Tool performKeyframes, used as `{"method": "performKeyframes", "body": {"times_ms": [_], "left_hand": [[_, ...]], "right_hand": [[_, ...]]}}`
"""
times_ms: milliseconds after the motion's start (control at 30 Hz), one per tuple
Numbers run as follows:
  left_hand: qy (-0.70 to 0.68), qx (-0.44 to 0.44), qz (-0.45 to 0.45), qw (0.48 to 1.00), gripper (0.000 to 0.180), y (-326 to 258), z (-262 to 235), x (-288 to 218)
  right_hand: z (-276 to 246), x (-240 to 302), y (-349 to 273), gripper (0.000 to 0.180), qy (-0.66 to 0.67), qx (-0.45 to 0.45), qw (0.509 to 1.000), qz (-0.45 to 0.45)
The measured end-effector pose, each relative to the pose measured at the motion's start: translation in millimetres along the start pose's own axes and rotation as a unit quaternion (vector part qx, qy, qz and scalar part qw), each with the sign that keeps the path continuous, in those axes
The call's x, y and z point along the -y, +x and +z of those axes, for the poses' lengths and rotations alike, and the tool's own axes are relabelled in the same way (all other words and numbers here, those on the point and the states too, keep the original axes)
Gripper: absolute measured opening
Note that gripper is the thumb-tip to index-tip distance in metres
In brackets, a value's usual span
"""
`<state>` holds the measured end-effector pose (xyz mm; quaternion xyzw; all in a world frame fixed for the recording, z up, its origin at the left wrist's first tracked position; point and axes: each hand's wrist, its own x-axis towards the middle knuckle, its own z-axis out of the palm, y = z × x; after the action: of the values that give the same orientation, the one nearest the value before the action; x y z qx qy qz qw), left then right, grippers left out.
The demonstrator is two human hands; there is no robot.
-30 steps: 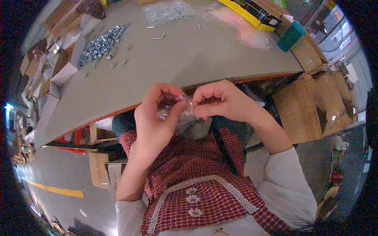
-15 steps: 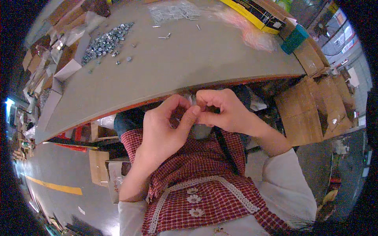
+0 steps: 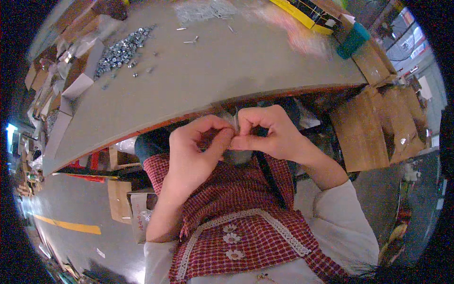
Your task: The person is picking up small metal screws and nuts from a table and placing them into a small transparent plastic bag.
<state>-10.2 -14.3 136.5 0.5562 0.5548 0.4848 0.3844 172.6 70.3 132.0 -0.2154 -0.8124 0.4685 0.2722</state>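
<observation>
My left hand and my right hand meet just in front of the table's near edge, above my lap. Thumb and forefinger of each are pinched together, fingertips almost touching. Between them shows a thin, clear plastic bag, its upper part standing above the fingertips. Blur and the fingers hide most of the bag, and I cannot make out whether anything is in it. A red checked apron covers my lap below the hands.
On the grey table lie a heap of small shiny metal parts, a few loose pins and a clear bag of pins. A yellow-and-black box and teal tape roll stand far right. Cardboard stands right of me.
Both hands stay pinched close together; the left fingers have shifted slightly and its thumb has drawn back from the right hand. The table view has moved slightly up and left.
</observation>
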Motion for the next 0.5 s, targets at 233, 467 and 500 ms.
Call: {"method": "performKeyframes", "body": {"times_ms": [233, 467, 500], "left_hand": [[-0.104, 0.029, -0.049, 0.993, 0.007, 0, 1, -3], [0.010, -0.010, 0.033, 0.999, 0.011, 1, 6, 7], [0.010, -0.011, 0.033, 0.999, 0.011, 1, 7, 5]], "right_hand": [[1, -5, -2, 0.029, -0.041, -0.030, 0.999, -0.019], [5, -6, -2, 0.021, -0.123, -0.035, 0.992, -0.021], [5, -5, -2, 0.021, -0.123, -0.035, 0.992, -0.022]]}}
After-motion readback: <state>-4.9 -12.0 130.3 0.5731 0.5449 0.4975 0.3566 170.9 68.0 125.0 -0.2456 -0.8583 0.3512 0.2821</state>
